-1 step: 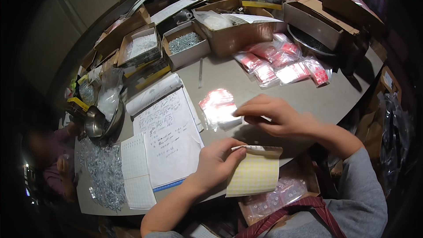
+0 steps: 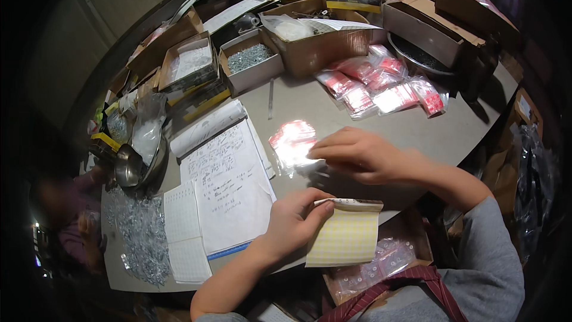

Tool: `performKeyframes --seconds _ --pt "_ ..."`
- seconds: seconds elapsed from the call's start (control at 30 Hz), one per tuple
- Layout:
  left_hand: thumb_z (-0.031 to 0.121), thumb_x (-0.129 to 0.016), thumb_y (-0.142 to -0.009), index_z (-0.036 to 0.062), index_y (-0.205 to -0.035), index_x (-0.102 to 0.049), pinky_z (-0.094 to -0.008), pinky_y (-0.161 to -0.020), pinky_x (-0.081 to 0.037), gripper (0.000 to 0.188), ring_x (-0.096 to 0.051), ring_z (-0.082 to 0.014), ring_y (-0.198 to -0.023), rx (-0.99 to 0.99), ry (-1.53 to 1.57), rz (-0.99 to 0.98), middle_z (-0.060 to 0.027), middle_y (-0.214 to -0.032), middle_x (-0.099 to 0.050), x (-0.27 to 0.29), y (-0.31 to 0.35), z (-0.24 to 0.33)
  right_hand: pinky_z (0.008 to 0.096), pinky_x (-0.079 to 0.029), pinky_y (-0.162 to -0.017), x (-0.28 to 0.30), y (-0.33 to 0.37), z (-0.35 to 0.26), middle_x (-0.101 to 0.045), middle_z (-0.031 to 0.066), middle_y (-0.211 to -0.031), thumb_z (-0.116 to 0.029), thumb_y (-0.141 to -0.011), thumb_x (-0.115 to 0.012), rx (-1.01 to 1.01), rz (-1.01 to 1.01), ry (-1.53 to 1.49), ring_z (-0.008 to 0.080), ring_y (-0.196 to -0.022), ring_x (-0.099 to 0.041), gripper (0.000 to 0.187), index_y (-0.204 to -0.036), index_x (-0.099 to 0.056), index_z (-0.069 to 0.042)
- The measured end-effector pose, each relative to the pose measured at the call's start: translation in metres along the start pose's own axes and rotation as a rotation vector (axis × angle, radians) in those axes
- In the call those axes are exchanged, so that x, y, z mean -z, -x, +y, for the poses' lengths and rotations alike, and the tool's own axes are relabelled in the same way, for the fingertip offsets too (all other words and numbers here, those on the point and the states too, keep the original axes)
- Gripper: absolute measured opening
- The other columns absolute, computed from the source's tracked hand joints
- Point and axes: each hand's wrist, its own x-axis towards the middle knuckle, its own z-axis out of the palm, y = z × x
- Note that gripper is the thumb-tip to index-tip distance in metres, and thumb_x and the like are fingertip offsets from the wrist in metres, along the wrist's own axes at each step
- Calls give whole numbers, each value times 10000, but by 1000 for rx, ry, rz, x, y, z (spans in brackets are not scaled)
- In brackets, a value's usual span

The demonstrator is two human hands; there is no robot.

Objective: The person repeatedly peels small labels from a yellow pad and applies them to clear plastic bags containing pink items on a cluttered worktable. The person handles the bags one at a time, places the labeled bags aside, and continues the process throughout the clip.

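My left hand [image 2: 298,217] is closed on a sheet of yellow stickers [image 2: 344,235], pinching its curled top edge between thumb and fingers. The sheet carries rows of small labels and hangs over the table's near edge. My right hand [image 2: 363,156] reaches over a small pile of clear plastic bags with red marks [image 2: 292,145]. Its fingers are stretched out and slightly bent, with their tips at the pile's right side. The thumb is mostly hidden, and nothing can be seen held in this hand. Strong glare covers much of the pile.
An open notebook [image 2: 229,185] with handwriting lies left of the pile. Beyond are a clear stick [image 2: 271,98], more red-marked bags [image 2: 381,86] and a box of small metal parts [image 2: 250,58]. Bagged hardware [image 2: 143,232] covers the left side, near another person's hand [image 2: 88,226].
My right hand has moved slightly left, bringing its fingertips onto the bag pile, and its fingers have straightened. The sticker sheet has shifted very little in my left hand.
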Motion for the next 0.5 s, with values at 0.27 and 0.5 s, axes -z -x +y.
performKeyframes --seconds 0.27,0.5 --pt "162 -713 -958 13 -1044 -713 -290 -604 -486 172 -608 -132 -647 77 -13 -52 -113 -774 -702 1 -3 4 508 -187 -1258 -3 44 27 -330 286 -1597 -573 -1038 -414 -215 -302 449 407 -1519 -278 824 -1522 -320 87" --pt "162 -704 -961 14 -1040 -715 -314 -627 -509 168 -665 -169 -680 132 43 70 -135 -784 -709 -4 -2 -5 452 -361 -1168 13 55 6 -508 233 -1454 -239 -999 -625 -284 -31 29 373 -1376 -474 498 -1414 -505 7"
